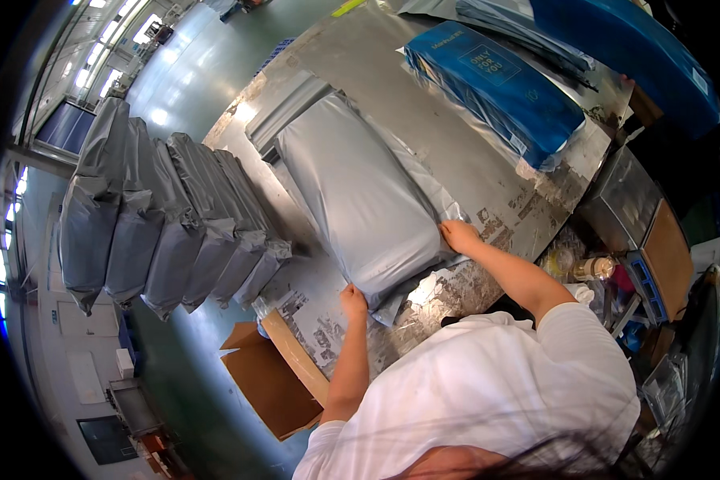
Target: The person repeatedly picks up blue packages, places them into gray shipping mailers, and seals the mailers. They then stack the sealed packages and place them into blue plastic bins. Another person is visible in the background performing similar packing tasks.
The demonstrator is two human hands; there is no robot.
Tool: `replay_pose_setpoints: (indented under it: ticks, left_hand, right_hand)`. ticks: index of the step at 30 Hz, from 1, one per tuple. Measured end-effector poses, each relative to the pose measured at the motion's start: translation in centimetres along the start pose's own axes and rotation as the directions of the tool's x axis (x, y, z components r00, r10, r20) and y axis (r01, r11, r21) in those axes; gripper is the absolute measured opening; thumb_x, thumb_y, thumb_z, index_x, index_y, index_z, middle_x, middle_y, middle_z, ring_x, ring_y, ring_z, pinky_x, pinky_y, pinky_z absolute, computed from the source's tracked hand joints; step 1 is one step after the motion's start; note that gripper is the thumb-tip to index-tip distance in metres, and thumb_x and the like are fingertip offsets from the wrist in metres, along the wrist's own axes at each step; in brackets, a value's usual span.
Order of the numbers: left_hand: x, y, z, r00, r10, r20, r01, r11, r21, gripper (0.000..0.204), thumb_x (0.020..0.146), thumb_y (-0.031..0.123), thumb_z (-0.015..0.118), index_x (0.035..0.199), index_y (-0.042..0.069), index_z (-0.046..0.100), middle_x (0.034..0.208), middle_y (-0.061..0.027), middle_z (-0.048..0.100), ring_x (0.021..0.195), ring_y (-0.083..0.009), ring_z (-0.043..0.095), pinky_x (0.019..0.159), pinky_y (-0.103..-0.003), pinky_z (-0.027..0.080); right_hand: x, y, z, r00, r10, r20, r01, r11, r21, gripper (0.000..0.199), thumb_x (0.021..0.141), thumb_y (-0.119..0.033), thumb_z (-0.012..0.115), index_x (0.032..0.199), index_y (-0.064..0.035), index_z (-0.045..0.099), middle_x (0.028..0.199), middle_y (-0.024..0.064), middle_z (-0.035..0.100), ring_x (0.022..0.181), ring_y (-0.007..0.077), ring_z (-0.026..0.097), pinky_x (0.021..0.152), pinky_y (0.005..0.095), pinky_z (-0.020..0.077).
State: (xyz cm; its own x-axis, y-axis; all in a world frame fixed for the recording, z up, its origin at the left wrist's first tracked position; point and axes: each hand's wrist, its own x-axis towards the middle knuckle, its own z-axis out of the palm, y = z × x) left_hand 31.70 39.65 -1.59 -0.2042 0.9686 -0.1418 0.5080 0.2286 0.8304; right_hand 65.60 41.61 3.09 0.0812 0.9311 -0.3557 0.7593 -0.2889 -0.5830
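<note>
A large grey plastic mailer bag [352,192], bulging with something hidden inside, lies on the metal table [376,76] in front of me. At its near left corner my left hand [354,302] is closed on the plastic. My right hand [460,237] grips the bag's near right edge with curled fingers. Between the two hands the near end of the bag hangs close to the table's front edge. Flat grey bags [296,108] lie under and beyond its far end.
Several filled grey bags [168,216] are stacked high on the left. A blue package [496,88] lies at the far right, near a person holding another blue package [640,64]. An open cardboard box [268,384] stands below the table's left front. Clutter and a metal box [624,192] are at right.
</note>
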Motion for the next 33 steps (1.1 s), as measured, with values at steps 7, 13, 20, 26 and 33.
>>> replay_pose_setpoints:
  ticks: [7,13,20,26,33]
  left_hand:
    - [3.7,1.9,1.1,0.998,-0.053,-0.019,0.031,0.794,-0.607,0.052,0.088,0.04,0.039,0.124,0.002,0.042,0.123,-0.0115,0.045,0.106,-0.0203,0.046,0.091,-0.029,0.035]
    - [1.8,16.6,-1.6,0.88,-0.148,0.452,0.46,0.507,-0.729,0.056,0.084,0.035,0.046,0.125,-0.001,0.036,0.12,-0.0129,0.048,0.109,-0.0247,0.047,0.093,-0.032,0.037]
    - [-0.3,32.3,-11.4,0.937,0.1,0.334,0.069,0.886,-0.459,0.053,0.076,0.012,0.052,0.125,-0.001,0.035,0.114,-0.0138,0.048,0.102,-0.0199,0.047,0.086,-0.031,0.038]
    - [-4.2,38.4,-21.5,0.826,0.544,0.147,-0.479,0.816,-0.325,0.068,0.077,0.018,0.055,0.133,-0.003,0.021,0.13,-0.0158,0.033,0.121,-0.023,0.03,0.101,-0.033,0.022]
    - [-3.2,40.9,-38.4,0.344,0.876,-0.338,-0.922,0.384,0.056,0.092,0.067,0.028,0.074,0.136,0.003,0.018,0.128,-0.0116,0.035,0.119,-0.0226,0.033,0.1,-0.037,0.025]
  right_hand:
    - [4.6,-2.4,0.8,0.972,-0.177,-0.158,0.232,0.575,0.785,0.066,0.086,-0.042,0.043,0.135,-0.0048,0.018,0.136,0.0162,0.028,0.124,0.0251,0.031,0.101,0.0324,0.0246]
    - [1.3,-5.5,-4.5,0.923,-0.202,0.328,-0.291,0.193,0.937,0.073,0.082,-0.048,0.05,0.138,-0.0154,0.017,0.136,0.0103,0.029,0.12,0.0213,0.037,0.096,0.0351,0.0347]
    - [-3.0,-10.3,-6.0,0.921,-0.263,0.289,-0.342,-0.187,0.921,0.048,0.077,-0.034,0.055,0.109,0.0007,0.051,0.101,0.0137,0.059,0.092,0.0257,0.057,0.082,0.0368,0.0457]
    - [-5.5,-20.3,-13.4,0.884,-0.461,-0.072,-0.001,-0.158,0.987,0.049,0.077,-0.028,0.051,0.112,0.006,0.047,0.105,0.0178,0.056,0.097,0.027,0.055,0.083,0.0371,0.045]
    - [-6.6,-46.3,-25.6,0.586,-0.729,-0.354,0.227,-0.272,0.935,0.04,0.082,-0.032,0.05,0.111,-0.0034,0.052,0.105,0.0082,0.055,0.097,0.0175,0.052,0.085,0.0306,0.0414]
